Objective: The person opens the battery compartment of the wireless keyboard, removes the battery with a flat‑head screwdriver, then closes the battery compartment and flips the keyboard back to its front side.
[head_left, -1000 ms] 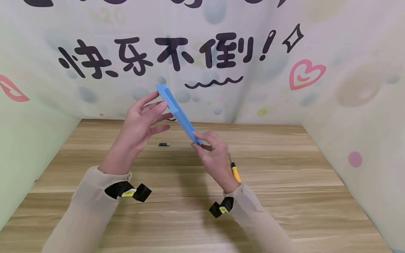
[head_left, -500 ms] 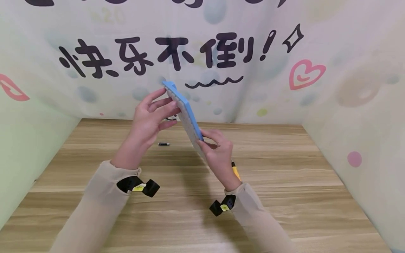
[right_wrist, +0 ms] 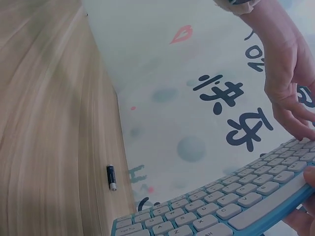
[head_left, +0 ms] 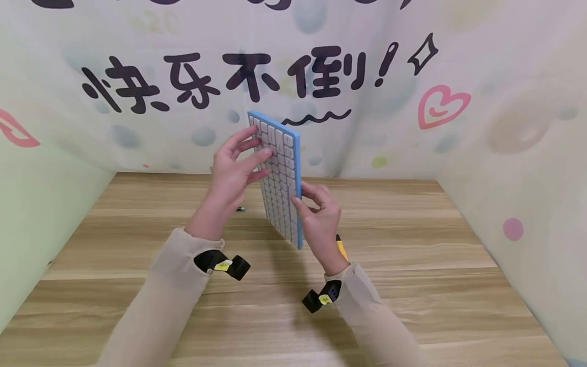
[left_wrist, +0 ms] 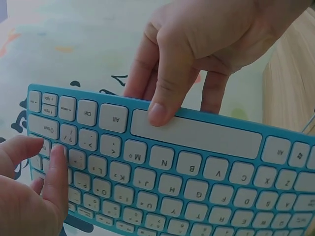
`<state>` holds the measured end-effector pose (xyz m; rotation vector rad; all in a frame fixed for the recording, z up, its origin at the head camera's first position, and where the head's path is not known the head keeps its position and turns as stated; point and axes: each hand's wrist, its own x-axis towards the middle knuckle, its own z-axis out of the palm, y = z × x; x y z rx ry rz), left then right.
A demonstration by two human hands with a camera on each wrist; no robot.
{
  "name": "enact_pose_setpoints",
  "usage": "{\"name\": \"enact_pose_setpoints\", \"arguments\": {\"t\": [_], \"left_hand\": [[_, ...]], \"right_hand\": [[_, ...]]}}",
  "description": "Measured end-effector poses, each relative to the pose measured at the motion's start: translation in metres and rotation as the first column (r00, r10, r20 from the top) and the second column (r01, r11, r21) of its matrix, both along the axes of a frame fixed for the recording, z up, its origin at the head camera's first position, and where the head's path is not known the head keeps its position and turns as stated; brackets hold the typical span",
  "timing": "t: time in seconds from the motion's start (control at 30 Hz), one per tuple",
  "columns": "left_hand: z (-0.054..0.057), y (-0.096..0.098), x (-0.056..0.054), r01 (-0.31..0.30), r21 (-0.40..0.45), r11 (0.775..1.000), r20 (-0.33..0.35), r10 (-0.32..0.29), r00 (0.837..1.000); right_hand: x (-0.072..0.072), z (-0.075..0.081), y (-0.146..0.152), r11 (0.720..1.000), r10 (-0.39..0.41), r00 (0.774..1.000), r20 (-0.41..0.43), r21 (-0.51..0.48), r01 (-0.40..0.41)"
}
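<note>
A blue keyboard with white keys (head_left: 279, 173) stands on edge in the air above the table, its keys turned toward my left hand. My right hand (head_left: 320, 224) pinches its long edge. In the left wrist view, the thumb of the right hand (left_wrist: 197, 44) lies on the space bar, with other fingers behind the board. My left hand (head_left: 231, 176) touches the keys near the upper end with extended fingers. The left wrist view shows these fingertips of the left hand (left_wrist: 29, 191) on keys beside the Shift key. The keyboard's back is hidden.
A small black battery (right_wrist: 111, 177) lies on the wooden table (head_left: 183, 300), partly covered by the left hand in the head view. Behind the right wrist shows the yellow handle of a screwdriver (head_left: 341, 248). A printed cloth (head_left: 367, 142) hangs behind the table.
The keyboard has turned from nearly edge-on, so its key face now shows. My left hand has moved right with its upper end; the right hand keeps its pinch, shifted slightly right.
</note>
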<state>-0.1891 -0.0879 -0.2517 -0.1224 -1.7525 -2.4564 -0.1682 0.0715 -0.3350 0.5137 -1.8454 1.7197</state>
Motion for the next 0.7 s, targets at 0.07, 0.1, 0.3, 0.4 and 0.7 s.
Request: {"name": "enact_pose_setpoints", "arguments": {"t": [0.07,0.1,0.3,0.4,0.7], "left_hand": [[-0.001,0.002,-0.001,-0.012,0.004,1.0,0.006,0.012,1.0],[-0.002,0.003,-0.002,-0.016,0.007,1.0,0.008,0.016,1.0],[-0.011,0.003,-0.003,-0.04,0.015,0.999,0.014,0.04,0.999],[-0.017,-0.001,-0.002,-0.051,-0.015,0.999,0.027,0.051,0.998],[-0.042,-0.012,0.0,-0.036,-0.078,0.996,0.123,0.046,0.991]], "right_hand": [[0.0,0.0,0.0,1.0,-0.011,1.0,0.009,-0.012,0.011],[0.0,0.0,0.0,1.0,-0.019,1.0,0.012,-0.018,0.019],[-0.002,0.001,-0.001,0.998,-0.044,0.999,0.025,-0.042,0.045],[-0.002,0.003,-0.001,0.998,-0.039,0.999,0.014,-0.05,0.039],[-0.003,0.015,-0.002,0.996,-0.046,0.999,-0.015,-0.081,0.045]]}}
